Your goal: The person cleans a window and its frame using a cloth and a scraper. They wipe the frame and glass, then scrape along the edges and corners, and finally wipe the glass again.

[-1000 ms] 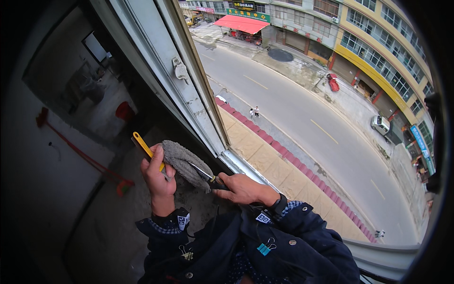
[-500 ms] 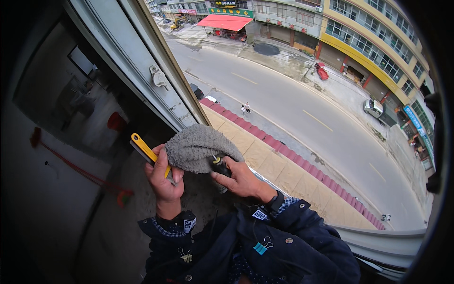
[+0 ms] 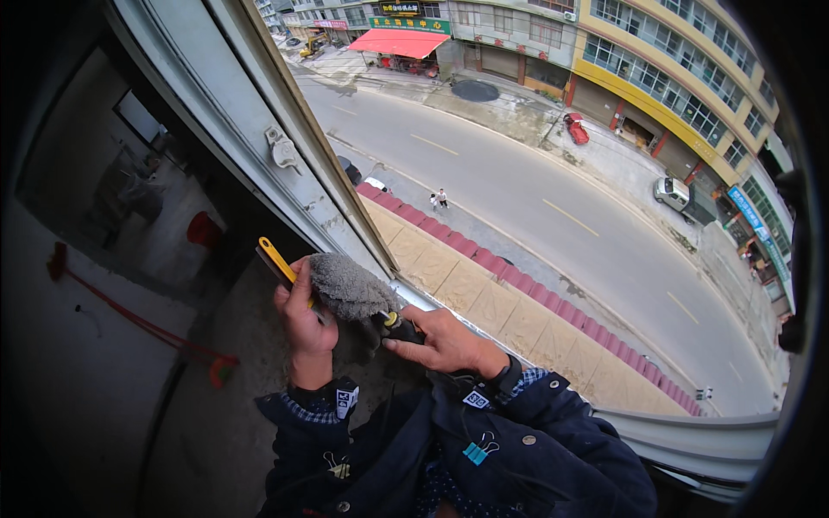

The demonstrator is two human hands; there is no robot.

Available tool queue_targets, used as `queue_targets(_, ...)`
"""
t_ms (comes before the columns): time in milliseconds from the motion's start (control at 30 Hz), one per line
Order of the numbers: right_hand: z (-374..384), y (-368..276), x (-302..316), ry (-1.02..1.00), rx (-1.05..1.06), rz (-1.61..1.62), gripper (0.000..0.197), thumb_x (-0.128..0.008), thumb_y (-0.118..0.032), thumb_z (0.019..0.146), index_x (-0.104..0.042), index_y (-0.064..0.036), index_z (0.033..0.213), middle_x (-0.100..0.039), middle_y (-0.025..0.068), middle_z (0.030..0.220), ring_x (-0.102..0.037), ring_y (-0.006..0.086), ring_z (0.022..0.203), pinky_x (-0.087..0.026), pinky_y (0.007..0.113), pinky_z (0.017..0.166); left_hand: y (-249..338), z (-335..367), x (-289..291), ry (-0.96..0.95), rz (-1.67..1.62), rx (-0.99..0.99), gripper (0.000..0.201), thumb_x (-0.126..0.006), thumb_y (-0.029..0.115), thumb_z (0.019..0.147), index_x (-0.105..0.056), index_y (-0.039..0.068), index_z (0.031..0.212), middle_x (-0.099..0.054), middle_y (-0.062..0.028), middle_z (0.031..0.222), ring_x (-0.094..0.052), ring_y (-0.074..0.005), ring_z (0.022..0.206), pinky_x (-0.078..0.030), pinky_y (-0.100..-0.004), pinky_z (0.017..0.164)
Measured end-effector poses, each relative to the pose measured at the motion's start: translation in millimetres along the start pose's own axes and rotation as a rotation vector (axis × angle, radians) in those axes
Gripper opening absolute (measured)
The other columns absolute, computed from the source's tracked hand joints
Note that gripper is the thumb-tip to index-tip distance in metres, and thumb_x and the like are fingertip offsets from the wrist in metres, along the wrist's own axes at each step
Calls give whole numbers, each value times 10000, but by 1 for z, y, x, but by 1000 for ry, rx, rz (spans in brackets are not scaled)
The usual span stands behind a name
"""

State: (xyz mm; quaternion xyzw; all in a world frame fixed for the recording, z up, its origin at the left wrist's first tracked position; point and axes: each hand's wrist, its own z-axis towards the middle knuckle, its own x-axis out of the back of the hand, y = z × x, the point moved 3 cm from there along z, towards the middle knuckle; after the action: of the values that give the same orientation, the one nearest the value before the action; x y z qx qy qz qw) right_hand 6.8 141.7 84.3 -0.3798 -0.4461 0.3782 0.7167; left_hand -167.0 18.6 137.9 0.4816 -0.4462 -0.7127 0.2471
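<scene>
In front of my chest, at the window opening, my left hand (image 3: 309, 328) is closed on a fuzzy grey cloth (image 3: 350, 287). The same hand also grips a flat yellow-handled tool (image 3: 276, 260), possibly a scraper or knife, which points up and left. My right hand (image 3: 456, 340) is wrapped round a screwdriver (image 3: 401, 329) with a dark handle and a yellow collar. Its short metal shaft points at the cloth's lower right edge, and the cloth or the hand hides the tip.
A light window frame with a latch (image 3: 283, 152) rises ahead on the left. Beyond the sill lie a tan ledge (image 3: 484, 293), red roofing edge (image 3: 458, 239) and the street far below. Indoors at left are a red bucket (image 3: 204, 230) and a red-handled broom (image 3: 129, 304).
The cloth has drawn together toward my left hand and no longer drapes over my right. More of the screwdriver's collar and shaft now shows. The view has shifted slightly.
</scene>
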Motion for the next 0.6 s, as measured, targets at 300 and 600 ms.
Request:
queue_targets(300,10,-18,2,93,11,146,354,-741,-309,941,-597,-16,1078,-583,162,637,-609,316,561,-459,396,545,-46,3,8,-118,261,-155,237,-569,202,1030,-607,87,827,-603,-4,716,-548,-186,567,-409,-352,532)
queue_targets(600,47,-38,37,258,62,15,391,-732,-364,948,-599,-8,1040,-576,136,643,-582,233,562,-449,354,543,-52,-7,4,-203,239,120,409,-598,355,1048,-686,-5,1221,-720,-21,925,-386,-4,467,-260,-212,423)
